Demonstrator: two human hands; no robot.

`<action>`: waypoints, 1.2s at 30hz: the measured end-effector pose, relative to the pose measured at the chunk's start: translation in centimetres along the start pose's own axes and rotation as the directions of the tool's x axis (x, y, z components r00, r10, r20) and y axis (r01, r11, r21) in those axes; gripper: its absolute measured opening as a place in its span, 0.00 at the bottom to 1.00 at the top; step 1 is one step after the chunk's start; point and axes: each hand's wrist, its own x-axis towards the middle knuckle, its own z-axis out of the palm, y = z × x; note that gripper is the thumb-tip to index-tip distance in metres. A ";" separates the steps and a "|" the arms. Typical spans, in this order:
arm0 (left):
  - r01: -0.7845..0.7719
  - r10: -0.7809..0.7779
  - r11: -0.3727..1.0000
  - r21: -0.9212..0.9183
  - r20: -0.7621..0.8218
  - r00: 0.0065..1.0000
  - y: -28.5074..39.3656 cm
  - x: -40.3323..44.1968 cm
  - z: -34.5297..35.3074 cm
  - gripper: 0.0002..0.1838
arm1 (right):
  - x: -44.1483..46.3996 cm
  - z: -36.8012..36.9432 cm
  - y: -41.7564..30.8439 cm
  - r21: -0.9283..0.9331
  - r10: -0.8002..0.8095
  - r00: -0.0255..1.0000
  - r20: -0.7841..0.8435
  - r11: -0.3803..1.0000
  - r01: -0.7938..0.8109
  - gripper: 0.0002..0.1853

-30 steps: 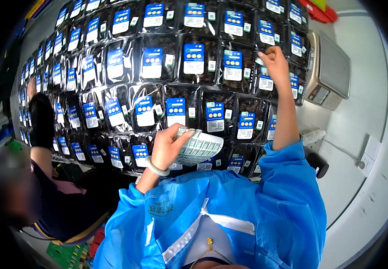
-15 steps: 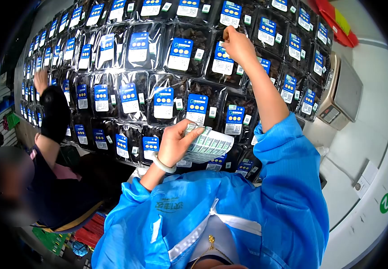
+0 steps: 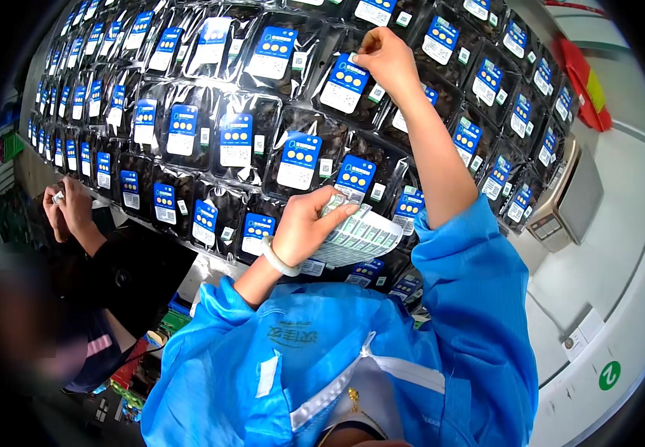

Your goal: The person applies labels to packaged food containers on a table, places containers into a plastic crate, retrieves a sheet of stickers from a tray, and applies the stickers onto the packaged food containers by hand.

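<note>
My left hand (image 3: 309, 229), with a pale bangle at its wrist, grips a sheet of small green-and-white stickers (image 3: 360, 237) between thumb and fingers. Further forward, my right hand (image 3: 388, 61) pinches a small pale sticker (image 3: 352, 58) at the top corner of a blue-and-white label (image 3: 345, 86). That label lies on a clear-wrapped black food tray holding dark pieces, whose kind I cannot make out. Under and beyond both hands spread rows of similar packs (image 3: 299, 160), many with a small separate QR tag.
A co-worker's hands (image 3: 73, 208) are together at the table's left edge, around something small and white. To the right stand a weighing scale (image 3: 561, 201) and a red-and-yellow item (image 3: 585, 86). Crates and coloured items lie below left.
My view has shifted, so the packs appear lower left. My right hand stays over the same pack, fingers at its label's top corner. The co-worker's reaching hand has drawn back to the table edge.
</note>
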 end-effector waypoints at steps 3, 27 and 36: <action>0.038 -0.039 0.999 -0.022 -0.012 0.999 -0.4 0.0 -0.9 0.09 | 0.9 1.7 -0.1 -0.212 -0.057 0.998 -0.016 0.976 0.052 0.13; -0.119 0.107 0.984 -0.135 -0.091 0.990 2.6 -5.1 1.3 0.07 | -26.9 -8.7 -6.0 0.121 0.054 0.822 0.567 0.982 -0.148 0.17; -0.190 0.188 0.978 0.086 0.029 0.982 4.4 -10.2 4.2 0.08 | -30.0 -7.3 -7.9 -0.031 -0.463 0.878 0.120 0.882 0.470 0.16</action>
